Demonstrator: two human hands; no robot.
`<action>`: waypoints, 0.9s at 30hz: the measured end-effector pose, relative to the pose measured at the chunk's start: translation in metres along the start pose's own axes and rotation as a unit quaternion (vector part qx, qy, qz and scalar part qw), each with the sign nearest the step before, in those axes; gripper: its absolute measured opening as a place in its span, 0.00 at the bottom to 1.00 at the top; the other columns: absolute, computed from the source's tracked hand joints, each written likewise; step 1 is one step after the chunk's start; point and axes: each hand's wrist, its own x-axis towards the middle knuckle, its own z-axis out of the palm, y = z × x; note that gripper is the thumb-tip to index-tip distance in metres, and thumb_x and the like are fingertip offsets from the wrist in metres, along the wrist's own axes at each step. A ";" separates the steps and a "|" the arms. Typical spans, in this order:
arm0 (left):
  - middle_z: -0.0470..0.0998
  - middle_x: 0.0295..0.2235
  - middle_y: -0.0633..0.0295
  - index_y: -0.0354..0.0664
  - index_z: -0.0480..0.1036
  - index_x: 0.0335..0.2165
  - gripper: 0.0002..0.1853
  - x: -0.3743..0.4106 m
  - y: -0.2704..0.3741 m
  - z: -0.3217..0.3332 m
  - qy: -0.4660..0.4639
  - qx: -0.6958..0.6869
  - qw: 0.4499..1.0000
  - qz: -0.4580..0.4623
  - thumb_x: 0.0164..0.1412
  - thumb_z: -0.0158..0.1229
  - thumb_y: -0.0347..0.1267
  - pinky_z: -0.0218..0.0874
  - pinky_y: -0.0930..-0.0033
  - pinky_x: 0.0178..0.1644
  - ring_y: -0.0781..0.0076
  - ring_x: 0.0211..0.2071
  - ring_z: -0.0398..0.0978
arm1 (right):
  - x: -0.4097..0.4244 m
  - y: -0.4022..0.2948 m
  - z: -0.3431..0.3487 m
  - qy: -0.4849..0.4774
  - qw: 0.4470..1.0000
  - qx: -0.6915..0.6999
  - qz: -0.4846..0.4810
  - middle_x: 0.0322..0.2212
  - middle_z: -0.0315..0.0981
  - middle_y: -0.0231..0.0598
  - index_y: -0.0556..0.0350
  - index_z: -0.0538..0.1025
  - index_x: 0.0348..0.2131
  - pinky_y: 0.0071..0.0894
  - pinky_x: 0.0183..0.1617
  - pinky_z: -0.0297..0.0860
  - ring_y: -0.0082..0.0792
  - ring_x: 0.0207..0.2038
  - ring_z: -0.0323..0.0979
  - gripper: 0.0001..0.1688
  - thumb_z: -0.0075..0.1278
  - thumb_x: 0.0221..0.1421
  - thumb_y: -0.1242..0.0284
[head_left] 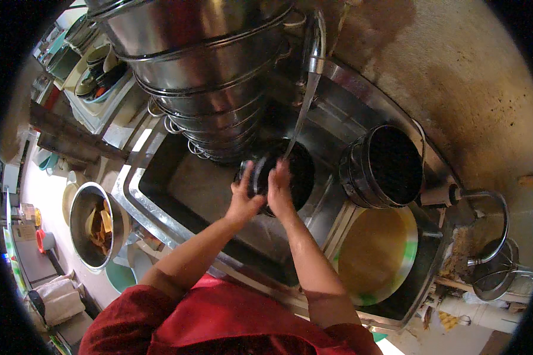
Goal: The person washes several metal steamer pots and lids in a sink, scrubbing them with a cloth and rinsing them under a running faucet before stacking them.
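Over the left basin of a stainless steel sink (195, 191), my two hands are at dark round pans. My left hand (245, 202) holds the side of a black round pan (258, 171) with its fingers spread. Against the other side of that pan, my right hand (280, 191) looks blurred, so its grip is unclear. A larger dark round opening (301, 177) lies just right of my hands. Water (303, 113) runs from the faucet (316, 62) down to the pans by my right fingertips.
Tall stacked steel pots (204, 66) with ring handles rise at the back left. Several dark round pans (395, 166) stand nested at the right. Below them, a wide basin (377, 257) holds cloudy brownish water. A steel bowl (91, 226) with food pieces sits on the left.
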 end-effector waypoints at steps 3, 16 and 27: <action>0.54 0.43 0.40 0.63 0.52 0.52 0.44 -0.005 0.031 0.010 -0.033 0.268 0.961 0.053 0.34 0.61 0.33 0.55 0.55 0.45 0.41 0.43 0.56 | 0.025 0.010 -0.003 0.108 0.989 -0.050 0.089 0.48 0.51 0.59 0.66 0.55 0.47 0.47 0.53 0.48 0.55 0.49 0.51 0.28 0.39 0.52 0.64; 0.70 0.21 0.43 0.35 0.68 0.22 0.13 0.067 0.012 0.024 -0.038 0.182 0.967 0.175 0.53 0.45 0.35 0.58 0.56 0.27 0.48 0.25 0.69 | 0.037 0.003 -0.024 0.147 0.936 -0.313 -0.067 0.43 0.61 0.50 0.61 0.63 0.43 0.34 0.48 0.57 0.46 0.44 0.60 0.22 0.43 0.45 0.72; 0.72 0.27 0.52 0.33 0.68 0.28 0.14 0.091 0.047 0.031 0.013 -0.182 0.978 -0.104 0.55 0.43 0.35 0.57 0.64 0.32 0.61 0.29 0.68 | 0.041 -0.030 -0.044 0.100 0.973 -0.198 -0.066 0.45 0.55 0.59 0.68 0.57 0.47 0.42 0.53 0.51 0.53 0.47 0.56 0.29 0.42 0.45 0.70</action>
